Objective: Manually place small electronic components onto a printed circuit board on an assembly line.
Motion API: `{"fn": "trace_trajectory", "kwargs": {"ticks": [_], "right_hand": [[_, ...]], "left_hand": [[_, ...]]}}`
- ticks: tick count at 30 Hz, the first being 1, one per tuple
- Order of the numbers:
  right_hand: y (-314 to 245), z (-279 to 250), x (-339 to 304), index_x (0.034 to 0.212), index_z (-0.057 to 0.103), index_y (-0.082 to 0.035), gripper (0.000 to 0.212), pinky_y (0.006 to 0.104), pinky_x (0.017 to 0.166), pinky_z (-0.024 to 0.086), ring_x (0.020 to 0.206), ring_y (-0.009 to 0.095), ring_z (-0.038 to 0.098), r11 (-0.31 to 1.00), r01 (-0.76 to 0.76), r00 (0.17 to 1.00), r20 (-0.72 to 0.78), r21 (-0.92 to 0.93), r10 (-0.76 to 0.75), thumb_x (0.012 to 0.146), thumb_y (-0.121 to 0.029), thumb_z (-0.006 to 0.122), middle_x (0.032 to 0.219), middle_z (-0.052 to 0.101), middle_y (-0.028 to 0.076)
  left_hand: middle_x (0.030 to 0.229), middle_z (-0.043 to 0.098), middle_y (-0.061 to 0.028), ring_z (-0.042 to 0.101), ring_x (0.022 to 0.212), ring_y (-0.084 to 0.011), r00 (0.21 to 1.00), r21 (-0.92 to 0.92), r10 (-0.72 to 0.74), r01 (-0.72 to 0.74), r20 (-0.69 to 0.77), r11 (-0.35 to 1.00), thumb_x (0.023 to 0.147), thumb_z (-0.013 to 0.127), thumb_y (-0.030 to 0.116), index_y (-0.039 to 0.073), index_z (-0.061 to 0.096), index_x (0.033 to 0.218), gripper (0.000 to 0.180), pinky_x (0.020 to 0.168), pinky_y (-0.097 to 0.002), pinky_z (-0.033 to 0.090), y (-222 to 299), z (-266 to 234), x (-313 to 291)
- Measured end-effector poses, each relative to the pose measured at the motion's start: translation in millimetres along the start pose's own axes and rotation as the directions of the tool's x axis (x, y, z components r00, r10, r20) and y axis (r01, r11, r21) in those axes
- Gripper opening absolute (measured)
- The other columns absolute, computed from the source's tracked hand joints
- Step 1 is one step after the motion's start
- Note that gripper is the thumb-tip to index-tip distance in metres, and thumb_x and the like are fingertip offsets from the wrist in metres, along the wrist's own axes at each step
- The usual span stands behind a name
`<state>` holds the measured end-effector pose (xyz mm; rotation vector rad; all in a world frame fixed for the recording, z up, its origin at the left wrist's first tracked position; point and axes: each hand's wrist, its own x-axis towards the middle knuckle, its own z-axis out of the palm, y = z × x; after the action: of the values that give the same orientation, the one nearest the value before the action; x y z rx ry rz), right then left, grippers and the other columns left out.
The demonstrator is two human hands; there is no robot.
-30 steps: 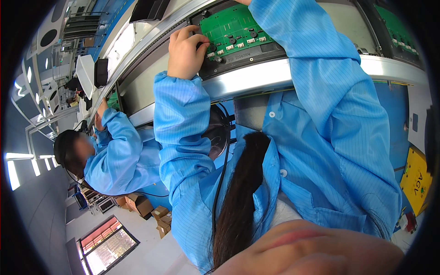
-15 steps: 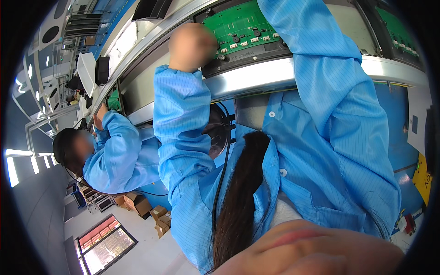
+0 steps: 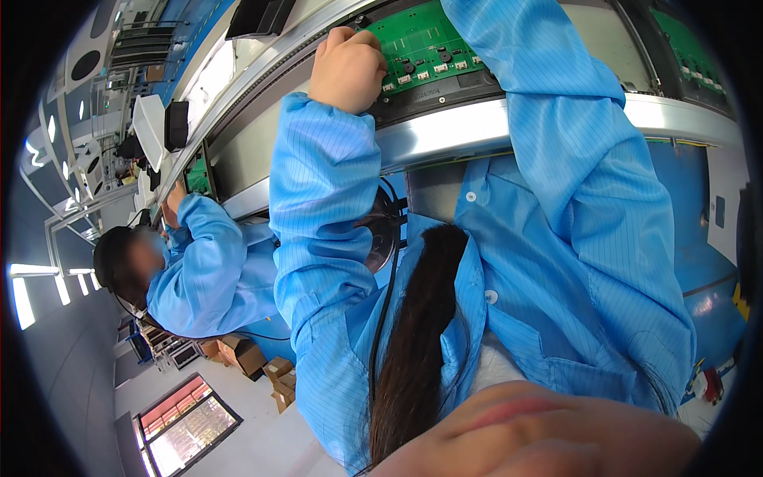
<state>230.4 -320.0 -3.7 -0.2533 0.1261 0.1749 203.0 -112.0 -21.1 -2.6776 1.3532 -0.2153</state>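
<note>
My left hand [image 3: 347, 70] is at the left end of a green circuit board [image 3: 409, 40] with white connectors and round black parts. Its fingers are curled at the board's edge, and their tips are hidden, so what they hold, if anything, does not show. The board lies in a black fixture tray [image 3: 429, 97]. Across the board's right side reaches my right arm [image 3: 556, 87] in a blue striped sleeve; my right hand is beyond the top edge of the picture.
A metal rail [image 3: 453, 131] runs along the near side of the line. Another green board [image 3: 687, 52] sits in a fixture at the right. At left, a co-worker [image 3: 211, 270] in blue works at a further board [image 3: 199, 175]. Cardboard boxes [image 3: 241, 354] stand on the floor behind.
My left hand has shifted slightly right and away from me along the board's left edge. A yellow panel at the far right has mostly slipped out of view. My right arm barely moved.
</note>
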Motion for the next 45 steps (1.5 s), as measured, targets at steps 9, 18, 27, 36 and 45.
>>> {"fn": "trace_trajectory", "kwargs": {"ticks": [9, 18, 27, 36, 45], "right_hand": [[-8, -2, 0, 0.115, 0.038, 0.015, 0.047, 0.0418, 0.101, 0.037, 0.113, 0.038, 0.047, 0.999, 0.04, 0.999, -0.005, -0.005, -0.04, 0.096, -0.024, 0.022, 0.121, 0.045, 0.03], [-23, -4, 2, 0.109, 0.043, 0.017, 0.051, 0.0416, 0.097, 0.041, 0.105, 0.038, 0.053, 0.988, 0.137, 0.991, 0.002, 0.067, -0.137, 0.097, -0.026, 0.018, 0.114, 0.051, 0.029], [-25, -10, 7, 0.108, 0.043, 0.017, 0.051, 0.0416, 0.095, 0.043, 0.103, 0.037, 0.054, 0.991, 0.107, 0.991, 0.072, 0.081, -0.113, 0.096, -0.026, 0.018, 0.111, 0.053, 0.029], [-31, 0, 2, 0.105, 0.046, 0.016, 0.051, 0.0411, 0.093, 0.045, 0.098, 0.037, 0.057, 0.984, 0.156, 0.987, 0.019, 0.083, -0.158, 0.096, -0.025, 0.017, 0.106, 0.056, 0.028], [-3, 6, -4, 0.106, 0.041, 0.015, 0.036, 0.042, 0.091, 0.046, 0.098, 0.039, 0.056, 0.981, 0.192, 0.928, 0.327, -0.019, -0.175, 0.092, -0.015, 0.027, 0.106, 0.051, 0.032]], "left_hand": [[0.096, 0.059, 0.0014, 0.046, 0.101, -0.0256, 0.998, 0.06, -0.042, 0.039, 0.047, 0.997, 0.068, 0.064, 0.012, 0.013, 0.07, 0.072, 0.006, 0.09, -0.0368, 0.037, 3, -3, 4], [0.098, 0.059, 0.0012, 0.046, 0.099, -0.0253, 0.995, -0.217, -0.054, 0.034, -0.083, 0.976, 0.07, 0.064, 0.014, 0.013, 0.07, 0.073, 0.007, 0.09, -0.0368, 0.037, 5, 10, 13], [0.096, 0.059, 0.0003, 0.047, 0.097, -0.0258, 0.991, -0.207, -0.05, 0.024, -0.122, 0.978, 0.071, 0.063, 0.015, 0.013, 0.07, 0.074, 0.008, 0.088, -0.0357, 0.039, 8, 14, 14], [0.076, 0.06, -0.0208, 0.056, 0.063, -0.041, 0.861, -0.109, -0.491, 0.48, -0.13, 0.87, 0.083, 0.053, 0.024, 0.0, 0.049, 0.087, 0.025, 0.057, -0.0463, 0.046, 15, 7, -28], [0.067, 0.061, -0.0208, 0.058, 0.059, -0.0396, 0.846, -0.294, -0.532, 0.499, -0.037, 0.815, 0.087, 0.046, 0.022, -0.002, 0.044, 0.096, 0.025, 0.054, -0.0459, 0.046, 60, 9, -14]]}}
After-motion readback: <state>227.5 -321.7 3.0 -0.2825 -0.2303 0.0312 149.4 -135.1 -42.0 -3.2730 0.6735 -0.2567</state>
